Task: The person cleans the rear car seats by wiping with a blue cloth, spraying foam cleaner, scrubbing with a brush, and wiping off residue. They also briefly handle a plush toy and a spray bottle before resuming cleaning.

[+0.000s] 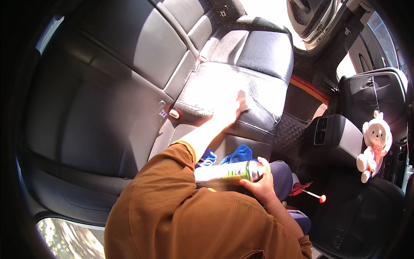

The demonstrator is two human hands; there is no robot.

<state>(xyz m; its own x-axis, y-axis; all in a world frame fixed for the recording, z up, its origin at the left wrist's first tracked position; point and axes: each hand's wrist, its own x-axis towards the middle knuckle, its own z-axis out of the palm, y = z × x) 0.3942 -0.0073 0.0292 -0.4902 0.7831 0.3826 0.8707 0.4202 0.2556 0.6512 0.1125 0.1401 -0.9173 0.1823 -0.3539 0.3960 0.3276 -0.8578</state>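
My left hand (pixel 241 105) reaches out onto the black leather rear seat cushion (pixel 262 55), low over its sunlit middle part. Glare washes out the fingers and a pale patch beside them, so whether they hold something cannot be told. White specks and a whitish film, perhaps foam or dust, lie over the cushion around it. Close to my body, my right hand (pixel 263 184) grips the metal top end of a spray can (pixel 223 172). The can lies sideways, its far left end hidden by my brown sleeve. Just beyond it is a blue cloth (pixel 239 154) on the seat.
Another piece of blue cloth (pixel 208 157) is beside my forearm. Red seat belt buckles (pixel 174 113) stand along the backrest (pixel 161 48). At right are the centre console (pixel 343 136), a plush doll (pixel 376 139) hanging by a front seat, and a red-tipped stick (pixel 313 194). A door (pixel 310 19) stands open.
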